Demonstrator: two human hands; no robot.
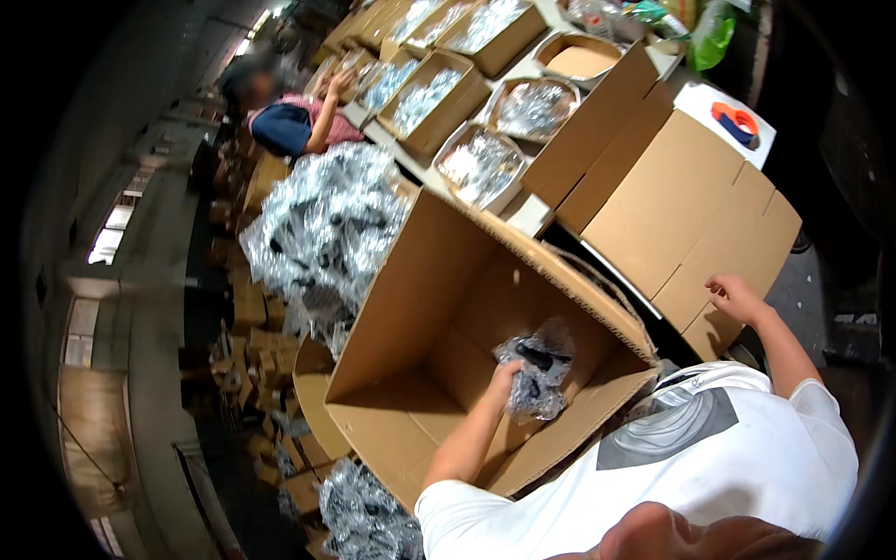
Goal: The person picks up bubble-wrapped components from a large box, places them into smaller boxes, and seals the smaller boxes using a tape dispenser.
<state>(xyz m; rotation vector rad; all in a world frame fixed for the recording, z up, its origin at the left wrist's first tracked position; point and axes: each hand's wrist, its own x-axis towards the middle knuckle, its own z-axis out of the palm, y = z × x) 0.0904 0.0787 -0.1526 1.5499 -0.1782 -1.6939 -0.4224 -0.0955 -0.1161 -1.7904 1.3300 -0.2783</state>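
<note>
My left hand (509,371) reaches into a large open cardboard box (420,373) and grips a clear plastic bag with black parts (539,366) inside it. The bag hangs within the box, near the wall closest to me; what exactly the black parts are, I cannot make out. Over a flat cardboard sheet (653,201) to the right is my right hand (735,297), holding nothing, its fingers loosely bent and partly apart. Whether it touches the cardboard is unclear.
A big heap of plastic-bagged parts (327,224) stands left of the box, with more bagged parts (369,513) below. Several trays of bagged items (481,163) line the table. Tape rolls (735,123) lie at the far right. Another person (294,121) works at far left.
</note>
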